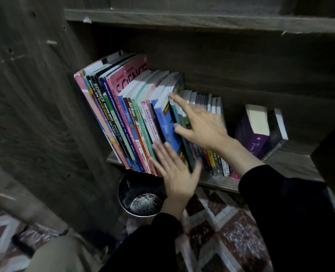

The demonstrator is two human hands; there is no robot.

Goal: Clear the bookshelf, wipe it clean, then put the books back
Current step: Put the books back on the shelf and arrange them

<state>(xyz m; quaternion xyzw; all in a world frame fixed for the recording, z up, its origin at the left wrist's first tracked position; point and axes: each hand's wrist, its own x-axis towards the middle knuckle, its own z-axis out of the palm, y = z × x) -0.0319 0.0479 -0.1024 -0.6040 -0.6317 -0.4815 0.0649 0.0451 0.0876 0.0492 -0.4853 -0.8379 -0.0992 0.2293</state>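
Note:
A dark wooden bookshelf [217, 181] holds a leaning row of tall colourful school books [123, 114] at the left. Smaller books [214, 163] stand to their right. A purple book [255, 138] and a dark one lean at the far right. My left hand [175, 173] lies flat with straight fingers against the lower spines of the tall books. My right hand [200, 122] reaches over the smaller books, index finger on the top corner of a blue book [166, 124], thumb against its spine. Both arms wear black sleeves.
A round metal bin [141, 195] stands on the floor under the shelf's left end. The floor has a red and white patterned tile or mat [227, 232]. A thick wooden side panel [44, 114] rises at the left. Another shelf board [202, 20] runs above.

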